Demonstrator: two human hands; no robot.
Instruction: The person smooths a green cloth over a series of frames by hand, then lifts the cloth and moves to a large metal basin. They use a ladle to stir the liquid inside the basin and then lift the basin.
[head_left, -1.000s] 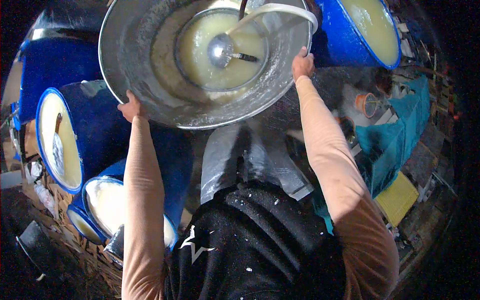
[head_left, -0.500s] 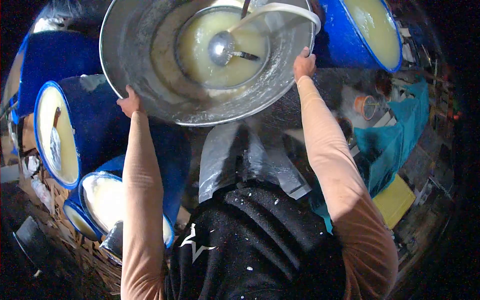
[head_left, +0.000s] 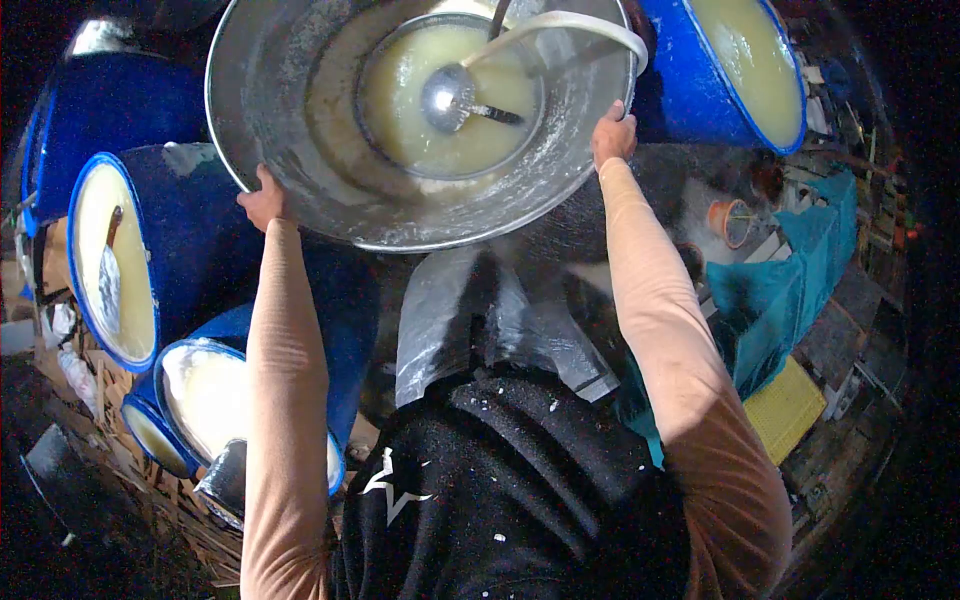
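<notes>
A wide metal tub [head_left: 265, 95] with a rolled rim fills the top of the head view. Its narrower bottom holds pale yellowish liquid [head_left: 395, 95]. My left hand [head_left: 264, 203] grips the rim at the lower left, thumb up along the edge. On the opposite side, my right hand [head_left: 614, 137] is closed on the same rim. Inside sits a shiny metal dome-shaped piece [head_left: 447, 98] with a short black bar beside it. A whitish hose [head_left: 570, 20] arches from near the dome over the right rim.
Blue barrels of pale contents stand at the left [head_left: 185, 250], lower left [head_left: 205, 395] and upper right [head_left: 670, 80]. A ladle-like tool [head_left: 110, 280] lies in the left one. To the right are an orange bucket [head_left: 733, 222], teal sheeting [head_left: 770, 290] and a yellow crate [head_left: 787, 410].
The tub and both hands appear very slightly farther right in the view, with the right hand a touch lower. Both hands keep their hold on the rim.
</notes>
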